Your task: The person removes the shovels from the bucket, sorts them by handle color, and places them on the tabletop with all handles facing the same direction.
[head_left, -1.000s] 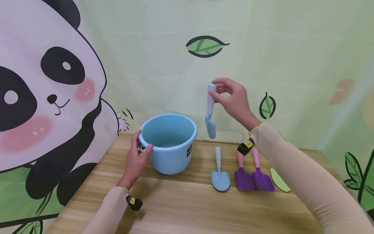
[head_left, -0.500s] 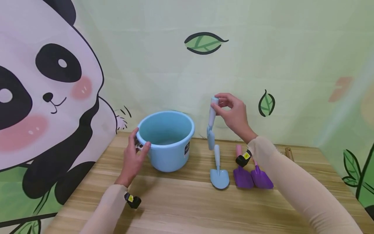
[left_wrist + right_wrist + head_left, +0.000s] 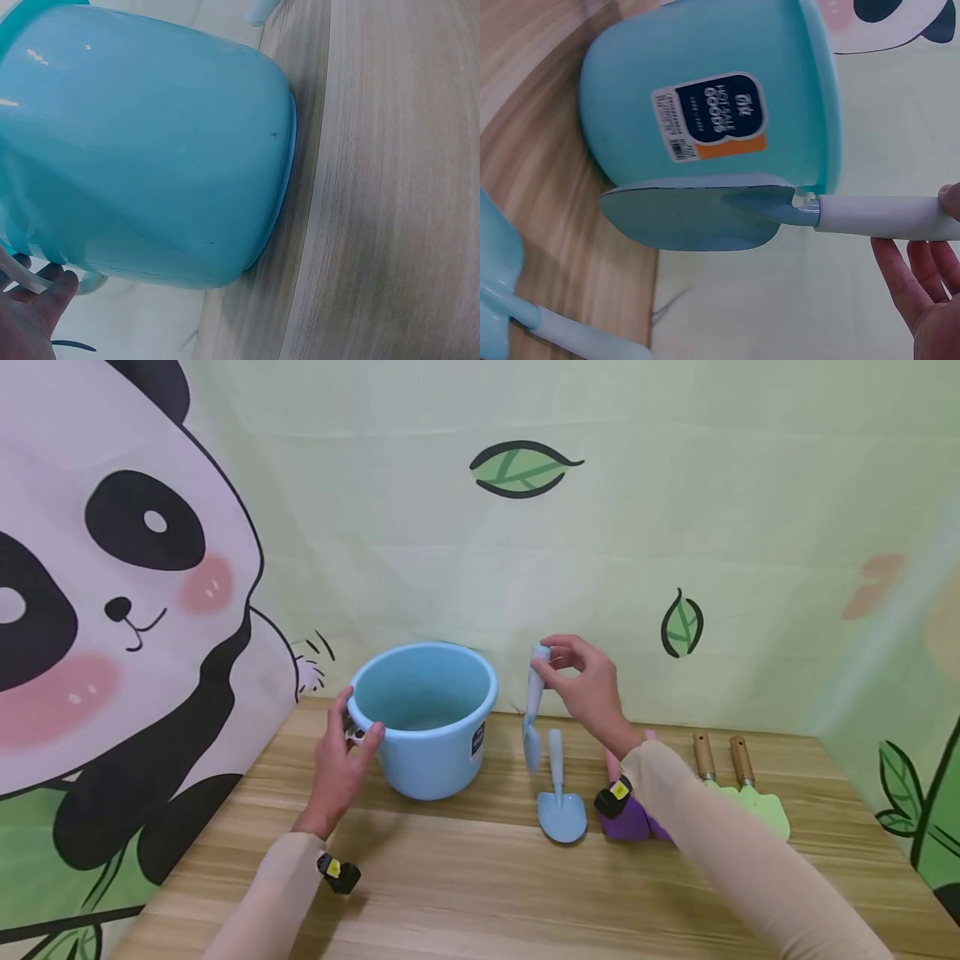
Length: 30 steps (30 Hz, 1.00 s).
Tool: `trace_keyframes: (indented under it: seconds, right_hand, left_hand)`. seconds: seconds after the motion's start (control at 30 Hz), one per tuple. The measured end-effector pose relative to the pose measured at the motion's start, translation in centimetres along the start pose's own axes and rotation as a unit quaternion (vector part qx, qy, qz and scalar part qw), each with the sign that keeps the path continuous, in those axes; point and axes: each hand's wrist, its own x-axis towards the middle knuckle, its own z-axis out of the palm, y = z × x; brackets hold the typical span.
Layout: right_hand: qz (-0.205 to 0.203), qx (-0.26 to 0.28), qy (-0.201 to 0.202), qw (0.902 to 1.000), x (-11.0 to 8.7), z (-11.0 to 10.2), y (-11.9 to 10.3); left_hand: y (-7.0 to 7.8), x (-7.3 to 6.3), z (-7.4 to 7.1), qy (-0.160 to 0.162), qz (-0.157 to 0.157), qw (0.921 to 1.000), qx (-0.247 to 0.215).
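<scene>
My left hand grips the light blue bucket at the left of its rim, thumb on the near side. In the left wrist view, the fingers curl by the bucket's pale handle. To the right of the bucket, my right hand pinches a light blue trowel by the top of its handle. That trowel hangs upright, blade down, close over the back of the table. In the right wrist view, its blade overlaps the bucket's labelled side. A second blue trowel lies on the table just right of it.
Purple trowels with pink handles lie under my right forearm, partly hidden. Farther right are two green trowels with wooden handles, partly covered by the sleeve. A printed cloth backdrop with a panda rises behind the wooden table.
My right hand has lowered the trowel from above rim height to near the table. The forearm's shift uncovers the green trowels. My left hand keeps its grip on the bucket.
</scene>
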Motion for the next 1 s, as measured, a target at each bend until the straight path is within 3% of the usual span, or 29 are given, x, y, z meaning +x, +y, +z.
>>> trace_keyframes:
  seconds: [0.17, 0.4, 0.5, 1.0]
  right_hand:
    - [0.005, 0.001, 0.0, 1.0, -0.9, 0.9, 0.7]
    - [0.007, 0.004, 0.002, 1.0, -1.6, 1.7, 1.2]
    - [0.005, 0.003, 0.005, 1.0, -1.7, 1.8, 1.4]
    - [0.007, -0.041, 0.011, 0.9991, -2.4, 2.2, 2.5]
  left_hand:
    - [-0.4, 0.1, 0.0, -0.001, -0.01, 0.9999, 0.004]
    - [-3.7, 0.8, 0.2, 0.005, -0.004, 1.0, 0.005]
    - [-4.4, 0.9, 0.2, 0.008, 0.001, 0.9999, 0.011]
    - [-4.6, 0.8, 0.3, 0.01, 0.007, 0.9998, 0.016]
